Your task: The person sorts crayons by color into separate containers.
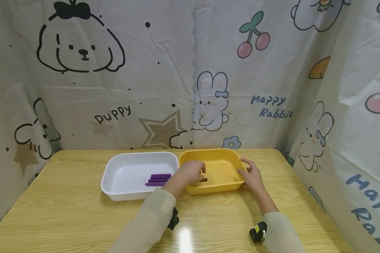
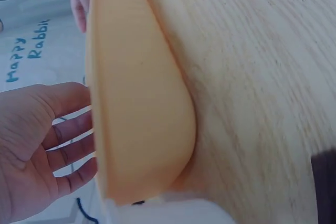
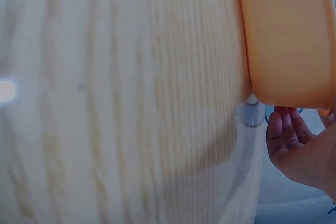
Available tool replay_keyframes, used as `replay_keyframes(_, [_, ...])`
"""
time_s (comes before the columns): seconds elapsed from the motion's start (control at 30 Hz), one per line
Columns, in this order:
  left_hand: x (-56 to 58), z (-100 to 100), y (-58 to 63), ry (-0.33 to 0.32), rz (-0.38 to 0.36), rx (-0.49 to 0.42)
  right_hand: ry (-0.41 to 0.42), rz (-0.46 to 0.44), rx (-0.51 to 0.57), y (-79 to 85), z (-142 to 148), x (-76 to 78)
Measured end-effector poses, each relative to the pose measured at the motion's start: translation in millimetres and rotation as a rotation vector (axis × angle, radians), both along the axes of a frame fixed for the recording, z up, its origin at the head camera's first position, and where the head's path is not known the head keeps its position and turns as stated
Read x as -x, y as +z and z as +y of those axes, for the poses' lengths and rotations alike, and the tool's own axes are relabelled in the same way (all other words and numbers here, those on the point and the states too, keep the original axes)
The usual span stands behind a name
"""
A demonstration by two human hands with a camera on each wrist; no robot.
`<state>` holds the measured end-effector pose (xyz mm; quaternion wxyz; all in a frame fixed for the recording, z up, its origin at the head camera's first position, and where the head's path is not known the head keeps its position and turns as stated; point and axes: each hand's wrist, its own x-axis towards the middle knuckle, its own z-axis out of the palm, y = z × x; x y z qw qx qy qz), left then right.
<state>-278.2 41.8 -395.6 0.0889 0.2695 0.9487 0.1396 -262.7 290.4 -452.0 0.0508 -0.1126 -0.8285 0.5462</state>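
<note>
My left hand (image 1: 190,173) reaches over the near left part of the yellow tray (image 1: 213,188). A short dark stick (image 1: 204,180) shows beside its fingertips, the rest of it hidden by the hand. In the left wrist view the fingers (image 2: 73,150) extend past the tray rim, and their tips are out of sight behind it. My right hand (image 1: 252,177) grips the tray's right end, thumb at the inner side of the rim and fingers against the outside. To the left, several slim purple sticks (image 1: 159,180) lie side by side in the white tray (image 1: 123,196).
Both trays stand side by side toward the back of a wooden table (image 1: 73,218). A printed cloth (image 1: 164,77) hangs behind the table and along its sides. My left forearm passes in front of the white tray's right corner.
</note>
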Motion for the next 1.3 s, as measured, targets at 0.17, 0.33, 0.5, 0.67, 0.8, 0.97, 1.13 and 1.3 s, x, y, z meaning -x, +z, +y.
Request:
replay_keyframes(0.17, [-6.8,-12,9.6,-0.018,0.023,-0.047,-0.004,0.006,-0.008,-1.5,0,0.2])
replay_keyframes(0.33, [-16.7,-26,19.7,-0.052,0.051,-0.137,-0.011,0.003,0.011,-2.0,-1,0.6])
replay_keyframes(0.5, [-29.0,-41,26.2,-0.072,0.054,-0.209,-0.013,-0.001,0.019,-4.3,1,1.7])
replay_keyframes(0.67, [-40.8,-57,30.0,-0.069,0.022,-0.278,-0.006,-0.002,0.023,-3.5,1,1.9])
replay_keyframes(0.8, [-47.6,-69,27.7,-0.069,-0.002,-0.336,-0.007,-0.006,0.028,-2.8,1,1.9])
replay_keyframes(0.97, [-55.2,-86,22.1,-0.08,0.035,-0.357,-0.003,-0.008,0.019,-2.2,1,3.0])
replay_keyframes(1.13, [-66.8,-106,16.9,-0.089,0.08,-0.346,-0.002,-0.015,0.025,-3.2,1,2.1])
replay_keyframes(1.3, [-82.9,-124,11.2,-0.092,0.055,-0.338,-0.003,-0.012,0.009,-4.2,1,2.0])
